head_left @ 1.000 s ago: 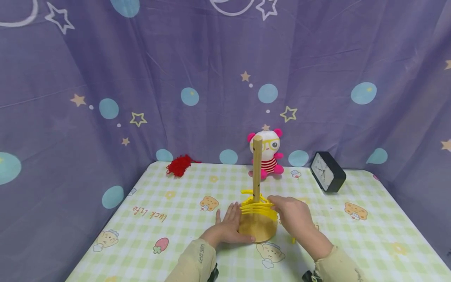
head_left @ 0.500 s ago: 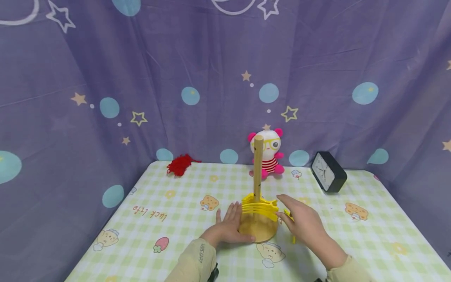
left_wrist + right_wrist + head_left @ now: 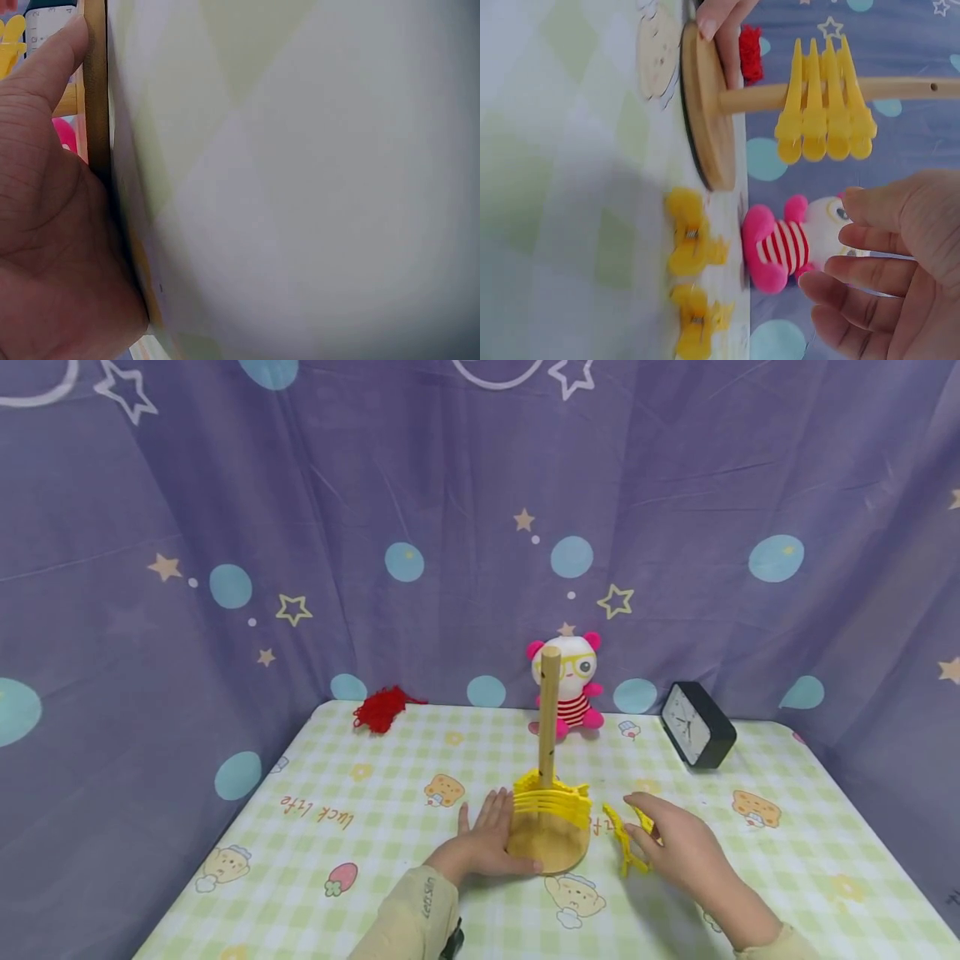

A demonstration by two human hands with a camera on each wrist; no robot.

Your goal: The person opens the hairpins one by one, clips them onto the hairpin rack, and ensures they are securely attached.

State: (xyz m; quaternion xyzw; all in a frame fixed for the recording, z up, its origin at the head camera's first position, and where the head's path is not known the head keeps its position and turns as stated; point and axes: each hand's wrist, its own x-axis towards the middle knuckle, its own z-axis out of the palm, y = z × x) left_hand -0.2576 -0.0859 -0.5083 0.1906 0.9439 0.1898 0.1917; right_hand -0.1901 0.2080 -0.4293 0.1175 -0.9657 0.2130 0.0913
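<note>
A wooden stand has a round base point(image 3: 547, 850) and an upright pole point(image 3: 549, 718). Several yellow plastic spring clips point(image 3: 825, 120) sit stacked around its lower part. My left hand point(image 3: 486, 843) rests against the base's left side, fingers straight, thumb along the front edge point(image 3: 96, 82). To the right of the stand, two more yellow clips point(image 3: 690, 232) lie on the table. Just over them hovers my right hand point(image 3: 678, 843), thumb and fingers apart and loosely bent, holding nothing. It partly covers the farther-right clip point(image 3: 647, 820) in the head view.
A plush panda point(image 3: 573, 702) in a striped top sits behind the stand. At the back right stands a black square clock point(image 3: 697, 725); a red bundle of yarn point(image 3: 382, 710) lies at the back left. A checked cloth point(image 3: 405, 827) covers the table, and a purple curtain hangs behind.
My right hand has let go of the topmost clip on the pole and moved right and down, over the clips on the table. The left hand has stayed at the base.
</note>
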